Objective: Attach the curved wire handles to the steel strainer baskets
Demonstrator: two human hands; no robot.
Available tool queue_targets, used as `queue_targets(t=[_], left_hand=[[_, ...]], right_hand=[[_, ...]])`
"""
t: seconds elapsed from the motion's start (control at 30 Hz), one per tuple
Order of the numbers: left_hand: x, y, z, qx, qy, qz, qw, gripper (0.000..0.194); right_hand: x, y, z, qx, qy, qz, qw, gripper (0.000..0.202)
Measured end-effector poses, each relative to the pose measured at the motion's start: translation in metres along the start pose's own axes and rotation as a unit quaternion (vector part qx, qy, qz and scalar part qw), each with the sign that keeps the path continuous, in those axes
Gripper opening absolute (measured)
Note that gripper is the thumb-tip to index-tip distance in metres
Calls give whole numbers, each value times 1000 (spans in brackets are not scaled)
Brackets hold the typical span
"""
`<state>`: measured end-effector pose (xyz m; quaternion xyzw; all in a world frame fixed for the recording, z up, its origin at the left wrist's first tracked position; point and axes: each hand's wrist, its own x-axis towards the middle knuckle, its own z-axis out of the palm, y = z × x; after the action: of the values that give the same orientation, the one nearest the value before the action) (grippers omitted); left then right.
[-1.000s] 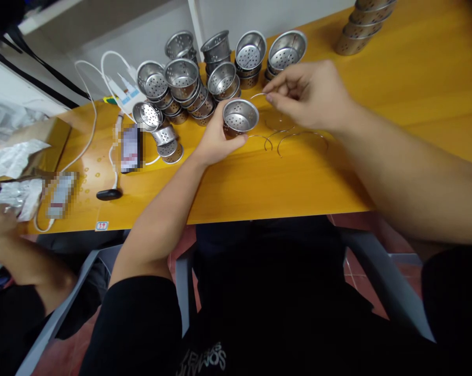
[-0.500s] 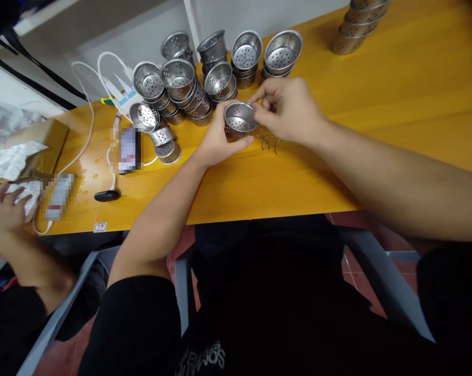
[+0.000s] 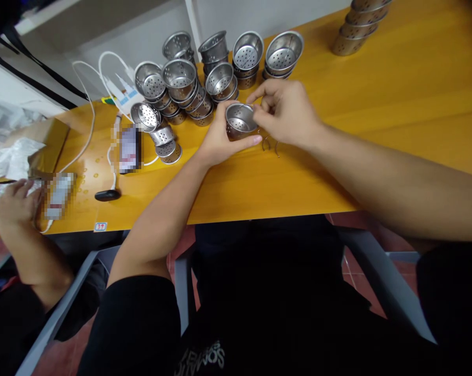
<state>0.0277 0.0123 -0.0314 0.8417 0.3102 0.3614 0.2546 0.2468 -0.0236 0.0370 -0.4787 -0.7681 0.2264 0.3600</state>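
Note:
A perforated metal cup (image 3: 240,121) is tilted with its mouth toward me, above the yellow table. My left hand (image 3: 220,137) is wrapped round its left side, the thumb stretched along the near side. At the cup's right rim, my right hand (image 3: 278,110) has its thumb and index finger pinched together; what they hold is too small to make out. Several thin curved wires (image 3: 271,146) lie on the table just below my right hand. Behind the held cup stand stacks of similar cups (image 3: 220,82).
More stacked cups (image 3: 349,43) stand at the back right. To the left are a power strip (image 3: 128,96) with white cables, two blurred-out devices, a black oval object (image 3: 107,195) and a cardboard box (image 3: 55,141). Another person's hand (image 3: 16,201) is at the far left.
My left thumb has slid slightly to the right along the cup's near side. The other person's hand has moved a little to the right.

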Motion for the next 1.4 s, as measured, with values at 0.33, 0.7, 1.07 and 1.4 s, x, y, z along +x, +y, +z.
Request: queue_targets(t=[0.33, 0.7, 1.07, 1.4], left_hand=[[2, 3, -4, -10, -1, -28, 1000, 94], [1, 2, -17, -56, -27, -26, 998, 90], [2, -12, -13, -24, -40, 18, 999, 93], [1, -9, -9, -17, -19, 20, 999, 94]], right_hand=[[2, -8, 0, 51, -2, -14, 999, 35], [2, 12, -4, 219, -112, -64, 967, 63], [3, 9, 0, 236, -111, -39, 965, 67], [-1, -3, -8, 170, -66, -85, 980, 76]])
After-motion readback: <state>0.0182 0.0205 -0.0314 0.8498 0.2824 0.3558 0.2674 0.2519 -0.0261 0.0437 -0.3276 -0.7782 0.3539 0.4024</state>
